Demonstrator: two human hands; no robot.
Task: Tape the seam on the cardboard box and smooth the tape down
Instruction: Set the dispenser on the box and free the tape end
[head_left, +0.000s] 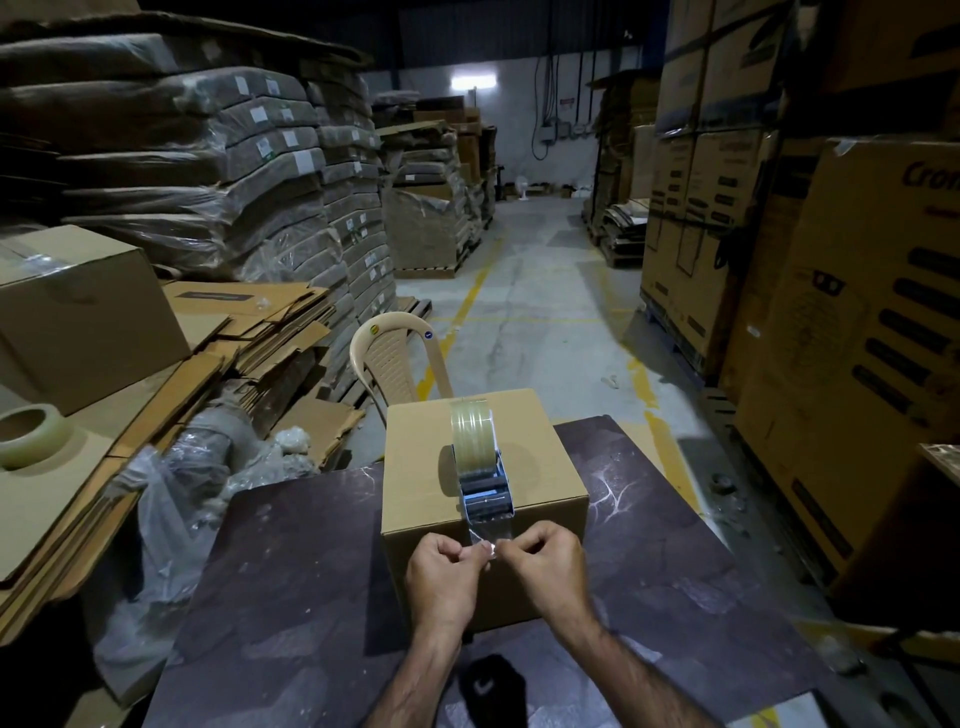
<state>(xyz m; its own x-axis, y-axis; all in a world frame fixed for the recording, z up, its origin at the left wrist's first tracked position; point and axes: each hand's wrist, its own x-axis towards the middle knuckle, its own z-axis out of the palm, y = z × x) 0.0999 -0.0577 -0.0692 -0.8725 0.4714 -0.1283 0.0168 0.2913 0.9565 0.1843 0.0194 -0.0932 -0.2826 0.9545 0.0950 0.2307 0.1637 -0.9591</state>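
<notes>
A closed cardboard box (421, 467) stands on a dark table (291, 582). On its top lies a tape dispenser (480, 467) with a roll of clear tape, sitting along the middle seam. A strip of clear tape (485, 538) runs from the dispenser over the box's near edge. My left hand (444, 577) and my right hand (545, 566) both pinch the free end of this strip against the box's front face, fingertips almost touching.
A spare tape roll (31, 434) rests on flattened cardboard (171, 395) at the left. A plastic chair (397, 358) stands behind the box. Stacked wrapped bundles and large cartons (852, 364) line a concrete aisle.
</notes>
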